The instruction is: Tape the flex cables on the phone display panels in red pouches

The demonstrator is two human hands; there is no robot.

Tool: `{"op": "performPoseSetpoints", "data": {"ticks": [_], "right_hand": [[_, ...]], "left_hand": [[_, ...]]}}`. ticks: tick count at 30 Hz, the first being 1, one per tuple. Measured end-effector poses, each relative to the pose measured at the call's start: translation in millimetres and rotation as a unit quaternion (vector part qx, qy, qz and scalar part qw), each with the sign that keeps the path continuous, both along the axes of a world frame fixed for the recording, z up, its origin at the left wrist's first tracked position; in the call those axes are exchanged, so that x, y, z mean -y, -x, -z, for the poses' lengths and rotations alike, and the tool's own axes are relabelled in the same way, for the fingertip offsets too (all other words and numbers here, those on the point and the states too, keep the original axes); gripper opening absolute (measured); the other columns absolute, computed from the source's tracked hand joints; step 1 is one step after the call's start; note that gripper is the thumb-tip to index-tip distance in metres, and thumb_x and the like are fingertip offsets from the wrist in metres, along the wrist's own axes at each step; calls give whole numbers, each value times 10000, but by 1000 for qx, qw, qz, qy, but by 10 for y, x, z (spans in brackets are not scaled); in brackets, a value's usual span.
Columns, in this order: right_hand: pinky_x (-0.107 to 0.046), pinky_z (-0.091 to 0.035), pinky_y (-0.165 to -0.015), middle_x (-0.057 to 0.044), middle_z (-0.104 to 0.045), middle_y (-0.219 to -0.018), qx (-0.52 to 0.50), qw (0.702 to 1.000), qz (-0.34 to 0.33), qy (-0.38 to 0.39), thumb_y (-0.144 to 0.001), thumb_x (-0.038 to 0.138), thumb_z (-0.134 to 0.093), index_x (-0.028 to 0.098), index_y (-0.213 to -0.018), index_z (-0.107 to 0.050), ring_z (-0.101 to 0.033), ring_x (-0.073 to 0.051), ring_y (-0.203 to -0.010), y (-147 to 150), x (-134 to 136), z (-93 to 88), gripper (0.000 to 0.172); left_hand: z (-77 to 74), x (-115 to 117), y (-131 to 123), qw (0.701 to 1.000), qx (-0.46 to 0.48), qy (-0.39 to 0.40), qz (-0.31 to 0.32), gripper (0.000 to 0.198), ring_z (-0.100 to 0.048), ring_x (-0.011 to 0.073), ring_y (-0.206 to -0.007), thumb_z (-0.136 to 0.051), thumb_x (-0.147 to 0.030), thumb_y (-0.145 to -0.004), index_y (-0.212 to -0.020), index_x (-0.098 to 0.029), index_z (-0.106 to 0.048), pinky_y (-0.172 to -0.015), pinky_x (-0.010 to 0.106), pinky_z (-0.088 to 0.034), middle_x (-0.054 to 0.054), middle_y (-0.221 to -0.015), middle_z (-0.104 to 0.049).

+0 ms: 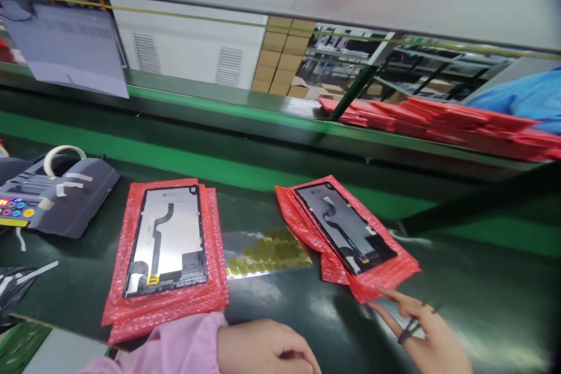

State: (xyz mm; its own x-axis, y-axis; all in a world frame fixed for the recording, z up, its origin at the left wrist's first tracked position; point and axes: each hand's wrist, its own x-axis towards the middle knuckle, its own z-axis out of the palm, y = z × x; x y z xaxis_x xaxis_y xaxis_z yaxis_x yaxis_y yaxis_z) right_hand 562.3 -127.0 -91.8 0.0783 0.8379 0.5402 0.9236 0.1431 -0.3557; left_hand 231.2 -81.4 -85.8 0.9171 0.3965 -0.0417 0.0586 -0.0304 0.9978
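At the bottom edge, my left hand (267, 346) has its fingers curled; what they hold, if anything, is out of sight. My right hand (432, 330) pinches the near corner of a red bubble-wrap bag (394, 277) between thumb and finger. A thin dark tool, perhaps tweezers (409, 329), lies blurred across that hand. On this bag rests a tilted display panel (350, 225) with a ribbon cable. Left of it, a second display panel (184, 234), with a ribbon cable and yellow tape, lies on stacked red bubble-wrap bags (118, 280).
Between the panels lies a clear sheet of yellow stickers (267, 251). A grey tape dispenser (79, 196) with a tape roll (61, 155) stands at left. Red bags (438, 120) pile on the back shelf, near a person's blue sleeve (521, 93). A green post (357, 90) rises there.
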Motion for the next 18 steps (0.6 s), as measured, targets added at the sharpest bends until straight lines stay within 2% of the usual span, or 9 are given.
{"op": "performPoseSetpoints", "data": {"ticks": [3, 5, 7, 9, 12, 16, 18], "right_hand": [[-366, -507, -532, -70, -664, -627, -4, 1000, -2, 26, -815, 716, -585, 241, -648, -596, -643, -240, -540, -45, -119, 1, 504], [-359, -496, -531, -64, -633, -585, -20, 999, -4, 34, -830, 714, -562, 248, -592, -563, -637, -238, -541, -49, -211, -55, 523], [-357, -507, -563, -80, -664, -626, -42, 998, -16, 45, -831, 682, -580, 250, -535, -480, -663, -249, -599, -67, -282, -134, 532], [-376, -521, -602, -92, -705, -702, -43, 997, -27, 66, -798, 669, -613, 251, -568, -516, -677, -268, -647, -104, -331, -197, 487], [-401, -536, -621, -105, -742, -803, -32, 993, -49, 106, -743, 637, -653, 251, -681, -618, -686, -292, -674, -168, -381, -203, 392], [-358, -544, -603, -98, -745, -812, -61, 991, -42, 110, -833, 484, -551, 248, -603, -504, -707, -274, -708, -191, -413, -144, 332], [-351, -540, -604, -86, -736, -800, -43, 992, -39, 113, -847, 434, -519, 247, -620, -508, -703, -265, -718, -140, -408, -171, 294]], "left_hand": [[-80, -77, -300, 993, -28, 113, -16, 238, -526, 89, -641, -500, -149, -884, -972, -144, -720, -656, 200, -429, 2, -737, -603], [-68, -160, -504, 988, -29, 150, -33, 245, -573, 98, -687, -462, -167, -916, -1008, -122, -684, -675, 208, -446, 18, -760, -606], [-42, -258, -689, 983, -32, 168, -63, 232, -592, 108, -726, -448, -152, -921, -1030, -109, -648, -682, 220, -443, 33, -796, -617], [-35, -348, -833, 979, -34, 173, -97, 209, -585, 110, -733, -451, -117, -906, -1020, -108, -626, -697, 237, -436, 41, -830, -630], [-54, -427, -971, 975, -28, 186, -119, 166, -578, 111, -723, -460, -97, -896, -964, -117, -610, -749, 271, -451, 36, -833, -637], [-22, -453, -1083, 966, -16, 226, -121, 92, -583, 106, -677, -508, -161, -913, -886, -124, -588, -803, 313, -475, 24, -777, -627], [25, -479, -1129, 959, -11, 256, -125, 164, -588, 110, -652, -554, -279, -926, -869, -127, -575, -826, 340, -489, 25, -745, -624]]}}
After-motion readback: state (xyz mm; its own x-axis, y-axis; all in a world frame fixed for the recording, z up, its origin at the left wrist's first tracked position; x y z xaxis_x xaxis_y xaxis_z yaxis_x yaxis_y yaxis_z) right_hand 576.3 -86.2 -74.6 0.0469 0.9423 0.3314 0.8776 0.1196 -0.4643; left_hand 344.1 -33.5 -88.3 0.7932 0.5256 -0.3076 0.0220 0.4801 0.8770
